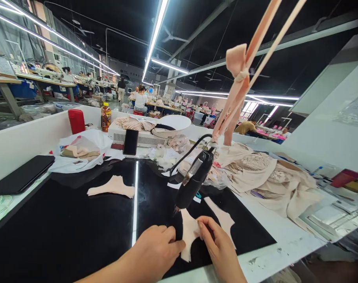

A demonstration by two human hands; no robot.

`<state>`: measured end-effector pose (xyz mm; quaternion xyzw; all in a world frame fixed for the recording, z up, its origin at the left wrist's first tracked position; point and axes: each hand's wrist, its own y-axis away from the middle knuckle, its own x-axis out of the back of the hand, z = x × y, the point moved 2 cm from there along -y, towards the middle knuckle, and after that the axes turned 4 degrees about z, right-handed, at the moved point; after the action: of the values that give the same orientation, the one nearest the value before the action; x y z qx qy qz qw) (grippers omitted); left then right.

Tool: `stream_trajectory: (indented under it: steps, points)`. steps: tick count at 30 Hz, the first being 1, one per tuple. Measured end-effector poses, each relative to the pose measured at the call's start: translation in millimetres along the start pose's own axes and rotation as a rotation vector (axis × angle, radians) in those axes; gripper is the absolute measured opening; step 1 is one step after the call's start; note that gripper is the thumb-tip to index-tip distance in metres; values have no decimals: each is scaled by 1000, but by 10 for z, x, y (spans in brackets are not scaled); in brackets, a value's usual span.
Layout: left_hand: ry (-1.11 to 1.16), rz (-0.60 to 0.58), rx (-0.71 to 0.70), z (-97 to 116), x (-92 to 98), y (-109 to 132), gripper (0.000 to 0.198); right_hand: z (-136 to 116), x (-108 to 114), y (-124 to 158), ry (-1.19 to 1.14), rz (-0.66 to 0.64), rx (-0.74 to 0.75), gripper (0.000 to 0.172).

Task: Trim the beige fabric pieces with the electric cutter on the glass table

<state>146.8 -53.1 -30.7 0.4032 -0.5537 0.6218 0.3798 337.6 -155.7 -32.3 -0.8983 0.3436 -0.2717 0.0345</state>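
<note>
A cut piece of pale pink fabric [188,232] lies on the black mat [78,232] between my hands. My left hand [158,249] has its fingers curled, with thumb and forefinger closed at the fabric's left edge. On the opposite edge, my right hand [218,245] pinches the fabric between thumb and forefinger. Just above it hangs a black corded tool [193,182] with a narrow metal tip, slung from knotted pink straps [238,78]. A similar fabric piece [222,218] rests to the right of my right hand. Another stack or piece [114,186] sits farther left.
A phone [131,142] leans against a white vented box [143,137] at the back. Beige fabric [261,169] is heaped on the right. A plastic bag [78,151] and a black flat case [22,173] lie left. White walls edge the table; people sit beyond.
</note>
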Motion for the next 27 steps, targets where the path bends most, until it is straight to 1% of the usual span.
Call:
stream_trajectory:
  steps: [4,7,9,11,14,15,17,19,21,22,25,26,27]
  points:
    - [36,55,1,-27,-63,17,21,-9,21,-316,-159,2,-148,53]
    - [44,70,3,-42,-101,16,17,-59,59,-564,-283,54,-198,55]
    - [39,53,5,-45,-103,5,14,-124,104,-720,-354,125,-184,55]
    - [39,31,8,-43,-84,-8,13,-204,162,-845,-412,223,-140,56]
    - [50,1,24,-35,-29,-22,15,-335,254,-905,-466,378,-33,54]
    - [59,-6,31,-31,-8,-23,17,-380,280,-881,-477,416,7,52]
    - [94,-23,50,-28,30,-19,21,-471,315,-767,-497,452,71,45]
    - [156,-43,79,-39,58,-8,26,-556,320,-585,-520,432,108,38]
    - [296,-45,138,-79,70,0,30,-630,291,-364,-543,369,130,35]
    - [433,-29,203,-118,69,-1,31,-662,264,-248,-549,329,138,34]
    - [962,45,496,-276,42,-32,27,-727,148,76,-579,196,123,33]
    - [1091,55,580,-323,36,-48,29,-740,102,166,-596,160,101,34]
    - [1179,50,634,-357,41,-66,35,-751,55,244,-608,126,78,35]
